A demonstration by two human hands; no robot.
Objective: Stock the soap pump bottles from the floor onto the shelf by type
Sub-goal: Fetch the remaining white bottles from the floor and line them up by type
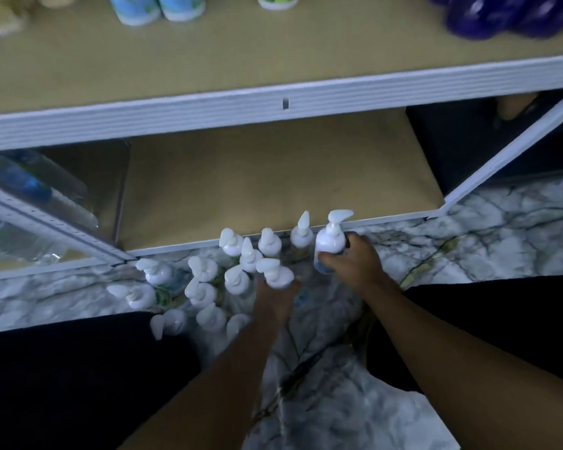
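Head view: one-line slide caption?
Left hand grips one pump bottle, right hand a second bottle, in the floor cluster by the lower shelf.

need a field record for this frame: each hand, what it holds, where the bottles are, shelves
left hand: grips near bottle below its pump
right hand: grips rightmost bottle round its body
floor bottles: a dozen or so, white pumps, upright, clustered on marble floor against the lower shelf's front edge
lower shelf: tan board, no pump bottles seen on the section ahead
upper shelf: blue-labelled containers, purple items
held bottles lifted: cannot tell
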